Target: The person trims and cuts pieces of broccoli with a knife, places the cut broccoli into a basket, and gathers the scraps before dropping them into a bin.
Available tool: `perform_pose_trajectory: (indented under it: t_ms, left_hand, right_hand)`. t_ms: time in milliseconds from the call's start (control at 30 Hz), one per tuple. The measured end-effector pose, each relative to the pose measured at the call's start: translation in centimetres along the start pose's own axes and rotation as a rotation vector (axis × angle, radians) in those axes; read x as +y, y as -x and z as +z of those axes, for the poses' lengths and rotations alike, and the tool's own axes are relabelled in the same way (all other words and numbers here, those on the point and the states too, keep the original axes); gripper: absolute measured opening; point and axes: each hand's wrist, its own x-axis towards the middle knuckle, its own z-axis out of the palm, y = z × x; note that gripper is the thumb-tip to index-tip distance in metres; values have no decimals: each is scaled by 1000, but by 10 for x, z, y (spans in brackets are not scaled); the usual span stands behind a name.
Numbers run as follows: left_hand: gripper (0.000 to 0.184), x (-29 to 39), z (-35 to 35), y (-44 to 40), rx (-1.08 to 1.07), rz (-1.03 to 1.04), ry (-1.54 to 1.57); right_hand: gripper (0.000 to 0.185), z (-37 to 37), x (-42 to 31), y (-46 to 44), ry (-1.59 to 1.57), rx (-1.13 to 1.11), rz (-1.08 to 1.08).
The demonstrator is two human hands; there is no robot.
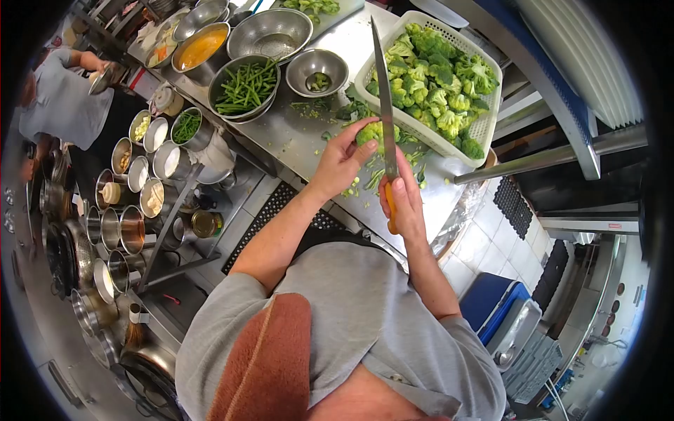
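Observation:
My left hand (345,160) holds a green broccoli piece (374,135) above the steel table (439,193). In my right hand (405,200) is a long knife (384,91) by its orange handle, the blade pointing away from me and beside the broccoli. Just beyond my hands stands a white perforated basket (449,149) full of broccoli florets (442,77). Green trimmings (375,184) lie scattered on the table under and around my hands. A small steel bowl (337,62) with a few green bits sits to the left of the basket.
Bowls of green beans (246,88) and orange liquid (201,49) stand at the upper left, beside a large steel bowl (270,28). Containers of ingredients fill a lower shelf on the left. A person (67,95) stands at far left. A metal rail (547,156) runs at right.

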Motion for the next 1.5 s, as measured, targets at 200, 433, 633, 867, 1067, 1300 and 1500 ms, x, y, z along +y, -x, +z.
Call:
perform_pose_trajectory:
  t_ms: [200,433,633,867,1067,1300,1500]
  left_hand:
    - [42,6,3,1,-5,37,64]
    - [43,2,3,1,-2,29,106]
    - [41,-10,0,4,48,54,-67]
    - [43,-14,5,11,72,-23,-125]
    - [42,-17,1,10,56,-35,-67]
    - [39,-12,-5,9,-19,-120,-68]
    - [39,-27,-3,4,-50,-14,193]
  right_hand:
    - [74,3,-5,1,30,28,14]
    - [70,3,-2,1,16,27,18]
    - [63,10,2,-1,41,97,46]
    - [55,8,11,-8,65,116,56]
    - [46,10,10,-15,89,118,48]
    - [36,15,2,-21,58,123,106]
    - [43,9,19,-29,-102,154,50]
